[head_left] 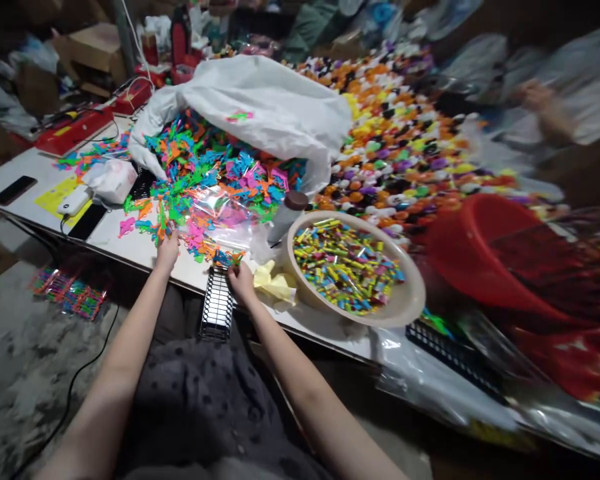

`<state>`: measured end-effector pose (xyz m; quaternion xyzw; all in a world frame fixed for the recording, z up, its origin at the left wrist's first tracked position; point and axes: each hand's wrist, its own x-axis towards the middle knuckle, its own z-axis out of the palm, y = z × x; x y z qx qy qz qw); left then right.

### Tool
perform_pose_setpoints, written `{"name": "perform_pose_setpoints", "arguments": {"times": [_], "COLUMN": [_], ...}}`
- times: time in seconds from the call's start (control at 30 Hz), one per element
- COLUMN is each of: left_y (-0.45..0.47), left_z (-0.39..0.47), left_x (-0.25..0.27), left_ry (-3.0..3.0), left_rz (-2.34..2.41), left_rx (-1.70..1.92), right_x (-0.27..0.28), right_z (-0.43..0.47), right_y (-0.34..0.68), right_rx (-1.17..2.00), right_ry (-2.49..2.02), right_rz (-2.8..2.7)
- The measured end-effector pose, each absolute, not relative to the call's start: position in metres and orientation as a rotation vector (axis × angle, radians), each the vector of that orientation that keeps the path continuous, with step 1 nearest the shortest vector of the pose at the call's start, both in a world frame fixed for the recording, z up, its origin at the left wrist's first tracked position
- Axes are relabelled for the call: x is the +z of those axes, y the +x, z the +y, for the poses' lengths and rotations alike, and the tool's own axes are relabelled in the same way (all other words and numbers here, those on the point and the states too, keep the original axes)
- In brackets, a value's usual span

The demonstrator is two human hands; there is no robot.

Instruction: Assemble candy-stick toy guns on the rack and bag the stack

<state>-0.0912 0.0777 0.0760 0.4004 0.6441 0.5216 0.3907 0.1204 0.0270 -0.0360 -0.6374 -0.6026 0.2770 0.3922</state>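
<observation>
My left hand (167, 252) reaches to the near edge of a heap of small bright plastic toys (195, 167). Its fingers are closed around green and orange pieces, whose exact shape is too small to make out. My right hand (241, 280) is beside the far end of a narrow black wire rack (217, 303) with a white bottom. Its fingers are bent together near blue and orange pieces at the rack's end; what they grip is not clear. The rack reaches from the table edge over my lap. Clear plastic film (230, 230) lies among the toys.
Right of my hands stand a beige basin (415, 303) of wrapped pieces, a brown-capped bottle (287, 217) and a red tub (445, 233). A white sack (260, 93) lies behind the toys. At left are a phone (14, 191) and red sealers (75, 130). Another person's hand (537, 97) shows far right.
</observation>
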Motion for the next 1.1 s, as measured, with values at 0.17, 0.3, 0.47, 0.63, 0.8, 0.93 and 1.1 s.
{"name": "perform_pose_setpoints", "arguments": {"times": [0.17, 0.3, 0.47, 0.63, 0.8, 0.93, 1.1], "left_y": [-0.095, -0.087, -0.072, -0.063, -0.071, -0.07, -0.072], "left_z": [0.02, -0.045, -0.11, -0.122, -0.105, -0.101, -0.106], "left_x": [0.063, 0.052, 0.044, 0.042, 0.048, 0.045, 0.031], "left_ry": [1.083, 1.121, 1.077, 1.023, 1.183, 1.328, 1.252], "left_rz": [1.474, 1.363, 0.996, 0.874, 0.976, 0.994, 1.122], "left_rx": [1.429, 1.508, 1.24, 0.876, 0.567, 0.614, 0.794], "right_x": [-0.027, -0.009, 0.015, 0.031, 0.045, 0.052, 0.058], "right_z": [0.028, 0.01, -0.07, -0.111, -0.092, -0.091, -0.105], "right_y": [0.121, 0.118, 0.085, 0.065, 0.083, 0.088, 0.113], "right_rx": [0.793, 0.862, 1.515, 1.966, 2.011, 1.777, 1.109], "right_ry": [-1.621, -1.569, -1.308, -1.098, -1.024, -1.157, -1.416], "right_rz": [-1.406, -1.236, -1.162, -0.965, -1.074, -1.068, -0.927]}}
